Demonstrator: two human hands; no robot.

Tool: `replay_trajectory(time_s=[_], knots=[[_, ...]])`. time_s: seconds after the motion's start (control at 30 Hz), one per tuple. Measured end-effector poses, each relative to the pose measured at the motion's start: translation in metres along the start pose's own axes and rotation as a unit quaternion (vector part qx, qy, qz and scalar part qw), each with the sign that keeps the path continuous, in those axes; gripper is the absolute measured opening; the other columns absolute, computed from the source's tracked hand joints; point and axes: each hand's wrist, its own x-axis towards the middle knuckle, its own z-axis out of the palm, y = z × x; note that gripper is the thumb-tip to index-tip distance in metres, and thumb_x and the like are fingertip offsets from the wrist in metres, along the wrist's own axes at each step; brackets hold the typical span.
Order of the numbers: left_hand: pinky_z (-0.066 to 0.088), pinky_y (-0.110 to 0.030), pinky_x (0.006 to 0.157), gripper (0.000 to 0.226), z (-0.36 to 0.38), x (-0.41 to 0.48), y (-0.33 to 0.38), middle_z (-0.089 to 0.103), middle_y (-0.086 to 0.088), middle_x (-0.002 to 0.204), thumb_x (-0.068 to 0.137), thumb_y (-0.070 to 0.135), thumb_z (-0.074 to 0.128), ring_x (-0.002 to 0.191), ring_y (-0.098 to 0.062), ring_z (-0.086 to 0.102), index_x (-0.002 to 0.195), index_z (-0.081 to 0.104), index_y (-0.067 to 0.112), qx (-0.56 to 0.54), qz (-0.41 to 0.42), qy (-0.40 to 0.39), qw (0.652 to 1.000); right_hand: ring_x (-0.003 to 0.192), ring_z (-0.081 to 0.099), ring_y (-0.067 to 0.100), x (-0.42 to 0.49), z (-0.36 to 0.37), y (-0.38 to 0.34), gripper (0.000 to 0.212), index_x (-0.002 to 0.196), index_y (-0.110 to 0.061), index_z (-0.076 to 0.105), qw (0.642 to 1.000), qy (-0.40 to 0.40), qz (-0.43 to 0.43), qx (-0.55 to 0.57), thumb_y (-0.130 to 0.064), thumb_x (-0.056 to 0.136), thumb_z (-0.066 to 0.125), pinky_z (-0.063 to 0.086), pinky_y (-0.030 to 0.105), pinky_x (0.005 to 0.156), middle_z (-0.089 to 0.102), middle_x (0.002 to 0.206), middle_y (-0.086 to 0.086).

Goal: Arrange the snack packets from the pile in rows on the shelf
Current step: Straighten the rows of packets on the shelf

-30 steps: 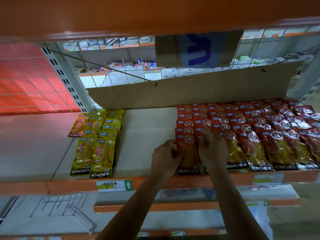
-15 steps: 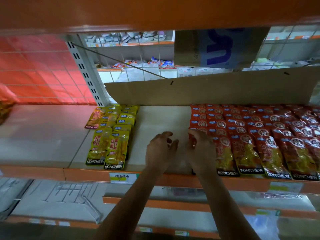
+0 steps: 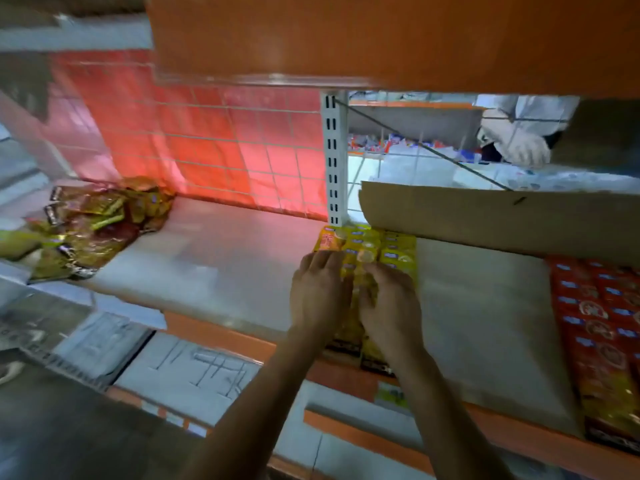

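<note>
Moved since half a second ago: both hands, off the red packets point(image 3: 599, 323) at the frame's right edge and onto the yellow packets point(image 3: 394, 249) at centre. Left hand point(image 3: 320, 296): fingers straight, flat on the yellow rows; right hand point(image 3: 389, 310): touching them just beside it, grip lost in blur. Pile point(image 3: 93, 226): loose packets, left end of the shelf point(image 3: 225, 258)

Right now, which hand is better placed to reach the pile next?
Probably left: the left hand is on the side of the pile, with bare shelf between; the right hand would cross it.
</note>
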Motion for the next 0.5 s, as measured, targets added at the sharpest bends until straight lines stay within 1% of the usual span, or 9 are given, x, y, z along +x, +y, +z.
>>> replay_trajectory(time_s=[0.07, 0.13, 0.23, 0.3, 0.4, 0.5], knots=[[0.04, -0.039, 0.099, 0.041, -0.011, 0.011, -0.038, 0.058, -0.004, 0.13, 0.09, 0.026, 0.057, 0.122, -0.028, 0.047, 0.13, 0.056, 0.016, 0.012, 0.0, 0.008, 1.0, 0.109, 0.056, 0.033, 0.01, 0.028, -0.029, 0.035, 0.115, -0.011, 0.066, 1.0, 0.003, -0.004, 0.009, -0.007, 0.081, 0.065, 0.042, 0.035, 0.094, 0.066, 0.112, 0.013], [0.04, -0.037, 0.101, 0.042, -0.019, 0.022, -0.076, 0.056, -0.003, 0.134, 0.093, 0.03, 0.054, 0.126, -0.025, 0.045, 0.132, 0.055, 0.016, 0.024, -0.004, 0.014, 1.0, 0.11, 0.056, 0.032, 0.02, 0.056, -0.055, 0.034, 0.114, -0.011, 0.066, 1.0, -0.004, -0.005, 0.01, -0.006, 0.08, 0.064, 0.041, 0.034, 0.095, 0.065, 0.114, 0.011], [0.041, -0.036, 0.103, 0.043, -0.031, 0.034, -0.127, 0.052, -0.001, 0.14, 0.097, 0.037, 0.047, 0.131, -0.022, 0.043, 0.136, 0.051, 0.02, 0.047, -0.018, 0.018, 0.999, 0.121, 0.049, 0.027, 0.033, 0.097, -0.092, 0.039, 0.123, -0.013, 0.061, 1.0, -0.022, -0.005, 0.008, -0.009, 0.084, 0.061, 0.033, 0.03, 0.104, 0.06, 0.127, 0.007], [0.041, -0.037, 0.103, 0.043, -0.04, 0.042, -0.16, 0.052, -0.002, 0.14, 0.098, 0.039, 0.045, 0.131, -0.023, 0.044, 0.136, 0.05, 0.02, 0.052, -0.028, 0.022, 0.998, 0.125, 0.045, 0.024, 0.04, 0.123, -0.117, 0.041, 0.128, -0.015, 0.058, 0.999, -0.035, -0.009, 0.004, -0.012, 0.087, 0.059, 0.031, 0.03, 0.107, 0.056, 0.133, 0.005], [0.042, -0.041, 0.099, 0.046, -0.057, 0.052, -0.207, 0.051, -0.007, 0.141, 0.097, 0.038, 0.046, 0.13, -0.028, 0.044, 0.138, 0.048, 0.018, 0.061, -0.05, 0.017, 0.997, 0.129, 0.042, 0.021, 0.049, 0.159, -0.153, 0.04, 0.132, -0.019, 0.055, 0.999, -0.05, -0.01, -0.001, -0.017, 0.091, 0.058, 0.033, 0.029, 0.108, 0.053, 0.138, 0.001], [0.04, -0.041, 0.1, 0.052, -0.071, 0.058, -0.251, 0.044, -0.007, 0.145, 0.097, 0.041, 0.046, 0.132, -0.027, 0.039, 0.141, 0.041, 0.014, 0.076, -0.099, 0.002, 0.992, 0.13, 0.042, 0.019, 0.055, 0.191, -0.186, 0.04, 0.132, -0.019, 0.053, 0.997, -0.071, -0.016, 0.003, -0.018, 0.093, 0.057, 0.034, 0.028, 0.107, 0.052, 0.139, -0.001]])
